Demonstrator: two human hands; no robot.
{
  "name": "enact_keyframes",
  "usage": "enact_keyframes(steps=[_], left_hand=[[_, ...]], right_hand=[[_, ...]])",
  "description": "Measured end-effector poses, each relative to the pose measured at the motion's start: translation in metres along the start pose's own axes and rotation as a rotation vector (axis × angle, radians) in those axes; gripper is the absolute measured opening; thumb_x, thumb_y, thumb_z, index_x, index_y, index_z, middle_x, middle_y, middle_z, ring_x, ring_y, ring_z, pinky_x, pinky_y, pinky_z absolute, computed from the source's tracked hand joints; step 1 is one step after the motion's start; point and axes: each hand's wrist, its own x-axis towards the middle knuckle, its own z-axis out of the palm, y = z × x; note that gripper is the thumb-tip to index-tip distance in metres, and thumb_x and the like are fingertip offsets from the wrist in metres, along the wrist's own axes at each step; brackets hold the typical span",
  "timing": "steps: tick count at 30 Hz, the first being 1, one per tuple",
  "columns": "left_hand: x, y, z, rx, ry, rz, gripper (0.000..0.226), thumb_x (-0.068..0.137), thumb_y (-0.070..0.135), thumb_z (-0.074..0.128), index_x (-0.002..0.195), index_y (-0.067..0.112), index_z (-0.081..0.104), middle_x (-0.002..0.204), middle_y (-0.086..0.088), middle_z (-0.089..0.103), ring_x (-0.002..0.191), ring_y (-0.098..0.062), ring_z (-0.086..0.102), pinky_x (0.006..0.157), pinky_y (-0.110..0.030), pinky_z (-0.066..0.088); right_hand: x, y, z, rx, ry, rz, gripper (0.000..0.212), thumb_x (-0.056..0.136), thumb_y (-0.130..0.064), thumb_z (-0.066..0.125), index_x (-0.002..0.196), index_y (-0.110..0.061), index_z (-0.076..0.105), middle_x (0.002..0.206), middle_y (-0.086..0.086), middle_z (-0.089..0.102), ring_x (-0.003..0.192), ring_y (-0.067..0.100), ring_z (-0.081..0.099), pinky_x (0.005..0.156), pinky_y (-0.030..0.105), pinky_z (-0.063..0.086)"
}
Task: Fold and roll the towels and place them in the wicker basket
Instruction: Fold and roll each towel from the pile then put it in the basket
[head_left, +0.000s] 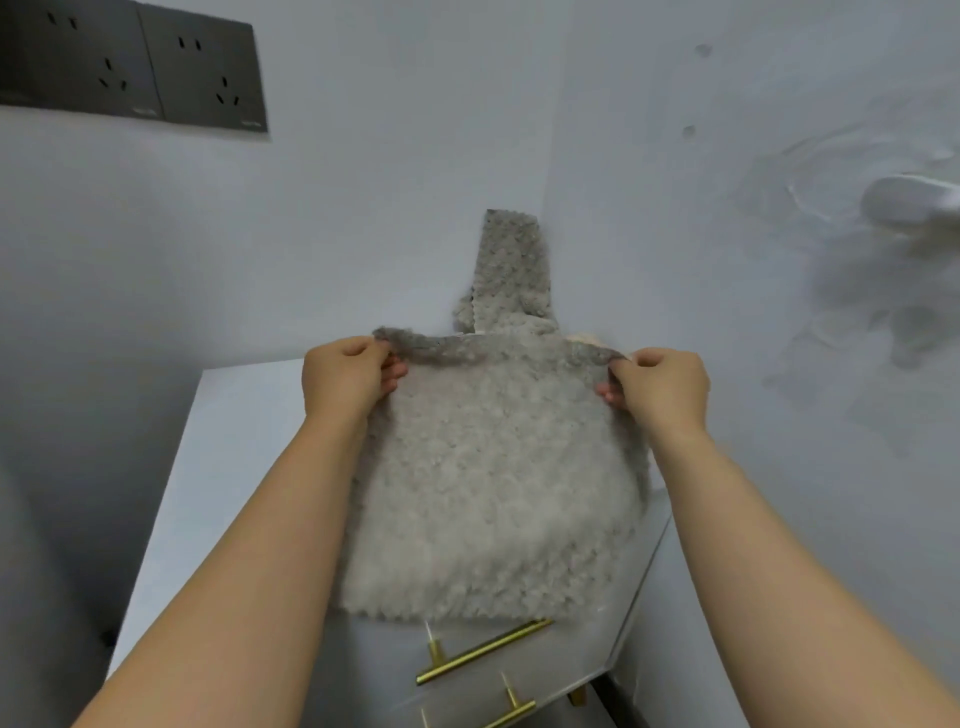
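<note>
I hold a fluffy grey towel (493, 483) up in front of me above a white cabinet top (234, 441). My left hand (348, 374) pinches its upper left corner and my right hand (660, 387) pinches its upper right corner, so the towel hangs down flat between them. Behind it, a second grey towel (511, 265) stands up against the wall corner. A pale edge shows just behind the held towel near my right hand; I cannot tell what it is. No wicker basket is visible.
Two dark wall sockets (135, 67) sit at the upper left. Gold drawer handles (483, 652) show on the cabinet front below the towel. A white fixture (909, 200) juts from the right wall. Grey walls meet in a corner behind the cabinet.
</note>
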Motion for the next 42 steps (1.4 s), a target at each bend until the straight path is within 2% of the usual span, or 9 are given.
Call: enact_keyframes(steps=[3,5,9,16,20,26,31,35,42], left_hand=[[0.000,0.000,0.006,-0.152,-0.025,-0.022,0.012,0.091,0.006,0.057,0.090,0.007,0.069,0.098,-0.010,0.071,0.090,-0.016,0.069,0.082,-0.025,0.055],[-0.005,0.002,0.006,-0.261,-0.068,-0.062,0.014,0.093,0.009,0.053,0.091,0.010,0.067,0.100,-0.006,0.070,0.094,-0.014,0.067,0.086,-0.024,0.052],[-0.009,-0.002,-0.002,-0.334,-0.102,-0.200,0.024,0.098,0.027,0.049,0.091,0.008,0.062,0.103,-0.006,0.066,0.091,-0.017,0.063,0.088,-0.030,0.050],[-0.026,-0.001,-0.020,-0.172,-0.121,-0.257,0.011,0.087,-0.003,0.060,0.081,0.006,0.062,0.086,-0.009,0.060,0.075,-0.018,0.059,0.049,-0.018,0.053],[-0.035,0.017,-0.030,-0.224,-0.157,-0.310,0.020,0.091,-0.007,0.050,0.083,0.007,0.062,0.084,-0.008,0.055,0.073,-0.015,0.056,0.054,-0.016,0.055],[-0.053,0.030,-0.049,0.257,-0.379,-0.226,0.021,0.089,-0.010,0.051,0.089,0.005,0.066,0.080,-0.010,0.056,0.066,-0.016,0.054,0.057,-0.021,0.057],[-0.056,0.023,-0.058,0.554,-0.465,-0.252,0.020,0.085,-0.011,0.056,0.091,0.004,0.067,0.066,-0.008,0.050,0.057,-0.016,0.050,0.061,-0.027,0.059],[-0.054,0.016,-0.059,0.710,-0.462,-0.198,0.017,0.084,-0.011,0.057,0.091,0.003,0.065,0.069,-0.011,0.052,0.056,-0.019,0.051,0.051,-0.025,0.057],[-0.047,0.012,-0.059,0.906,-0.481,-0.114,0.015,0.081,-0.001,0.066,0.091,0.010,0.067,0.073,-0.011,0.060,0.060,-0.022,0.058,0.062,-0.030,0.057]], right_hand=[[-0.005,0.001,0.004,0.018,0.085,-0.164,0.025,0.087,-0.011,0.063,0.069,0.006,0.065,0.070,0.022,0.063,0.073,0.013,0.057,0.067,0.011,0.039],[-0.006,0.003,0.002,0.086,0.058,-0.168,0.025,0.090,-0.011,0.062,0.067,0.000,0.063,0.063,0.006,0.061,0.085,0.004,0.055,0.069,0.006,0.036],[-0.003,0.013,-0.003,0.223,-0.101,0.018,0.023,0.091,-0.013,0.061,0.069,-0.012,0.068,0.073,0.007,0.068,0.070,0.022,0.066,0.070,0.031,0.054],[-0.019,0.004,-0.037,0.468,-0.224,0.202,0.014,0.093,-0.003,0.055,0.081,-0.004,0.061,0.083,0.014,0.066,0.075,0.018,0.070,0.065,0.023,0.058],[-0.036,0.001,-0.051,0.534,-0.229,0.219,0.013,0.092,-0.005,0.055,0.080,-0.003,0.060,0.094,0.016,0.063,0.094,0.030,0.069,0.075,0.027,0.058],[-0.060,0.009,-0.059,0.341,-0.102,0.232,0.019,0.085,0.002,0.059,0.066,-0.001,0.061,0.069,0.012,0.057,0.062,0.021,0.059,0.064,0.030,0.058],[-0.066,0.029,-0.059,0.096,-0.047,0.206,0.024,0.076,0.006,0.063,0.059,-0.011,0.064,0.063,0.007,0.061,0.069,0.025,0.058,0.077,0.044,0.056],[-0.068,0.043,-0.054,0.048,-0.047,0.235,0.029,0.071,0.011,0.061,0.058,-0.015,0.064,0.060,0.006,0.059,0.067,0.027,0.057,0.075,0.042,0.054],[-0.062,0.055,-0.049,-0.026,-0.023,0.237,0.026,0.070,0.007,0.064,0.063,-0.018,0.062,0.070,0.007,0.063,0.073,0.030,0.063,0.077,0.042,0.056]])
